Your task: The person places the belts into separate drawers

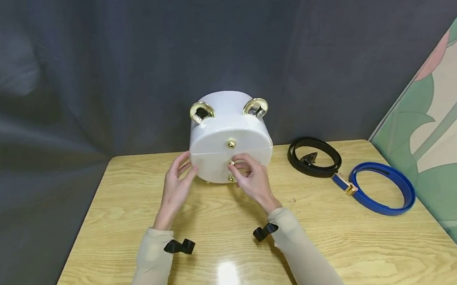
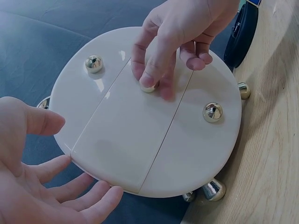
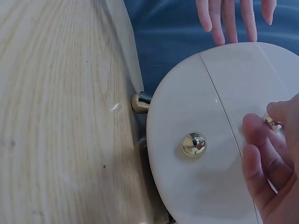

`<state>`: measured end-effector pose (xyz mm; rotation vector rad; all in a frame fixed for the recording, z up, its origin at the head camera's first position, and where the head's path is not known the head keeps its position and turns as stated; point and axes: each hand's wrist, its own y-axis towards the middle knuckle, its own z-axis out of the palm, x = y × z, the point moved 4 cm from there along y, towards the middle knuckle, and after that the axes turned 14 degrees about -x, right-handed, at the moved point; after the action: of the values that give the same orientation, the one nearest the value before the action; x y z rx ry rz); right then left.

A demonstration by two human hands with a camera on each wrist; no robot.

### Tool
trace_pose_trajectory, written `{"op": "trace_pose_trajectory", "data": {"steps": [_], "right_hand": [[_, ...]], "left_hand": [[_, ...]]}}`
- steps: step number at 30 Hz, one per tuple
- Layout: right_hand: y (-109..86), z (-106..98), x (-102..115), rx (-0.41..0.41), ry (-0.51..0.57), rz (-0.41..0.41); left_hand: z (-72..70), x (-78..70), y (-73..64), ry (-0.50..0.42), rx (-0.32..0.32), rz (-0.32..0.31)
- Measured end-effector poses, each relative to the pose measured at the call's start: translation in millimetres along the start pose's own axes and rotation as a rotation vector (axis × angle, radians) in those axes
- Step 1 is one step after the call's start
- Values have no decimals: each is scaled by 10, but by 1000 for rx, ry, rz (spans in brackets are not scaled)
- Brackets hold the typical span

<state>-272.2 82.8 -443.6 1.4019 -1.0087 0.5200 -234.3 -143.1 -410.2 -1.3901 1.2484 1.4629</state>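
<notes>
A white rounded box (image 1: 208,144) with three drawer fronts stands at the table's back edge. It has gold knobs, gold feet and two gold-rimmed ears on top. In the head view my right hand (image 1: 253,177) pinches the middle gold knob (image 3: 271,122) between thumb and finger. The upper knob (image 1: 231,143) and lower knob (image 2: 213,112) are untouched. My left hand (image 1: 176,185) is at the box's left side. Its fingertips (image 2: 110,189) touch the edge of the middle drawer front (image 2: 124,135), with the thumb held apart.
Right of the box lies a coiled black belt (image 1: 315,170) with a dark buckle. Nearer the right edge is a coiled blue belt (image 1: 405,189) with a gold buckle. A dark curtain (image 1: 218,46) hangs behind the wooden table (image 1: 135,208); a floral panel (image 1: 441,138) borders its right side.
</notes>
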Motion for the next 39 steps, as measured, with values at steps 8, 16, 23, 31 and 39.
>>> {"op": "trace_pose_trajectory", "data": {"steps": [8,16,23,31,39], "right_hand": [[-10,-10,196,-35,-4,-7],[-31,-31,258,-37,18,-11],[-35,-16,37,-37,15,4],[-41,-54,8,-18,16,-25],[-70,-77,35,-4,36,-55]], "left_hand": [[-3,4,2,-3,8,5],[-8,0,-4,3,4,7],[-12,-2,1,-1,3,-4],[-2,27,16,-14,-3,-31],[19,40,10,-37,19,-75]]}}
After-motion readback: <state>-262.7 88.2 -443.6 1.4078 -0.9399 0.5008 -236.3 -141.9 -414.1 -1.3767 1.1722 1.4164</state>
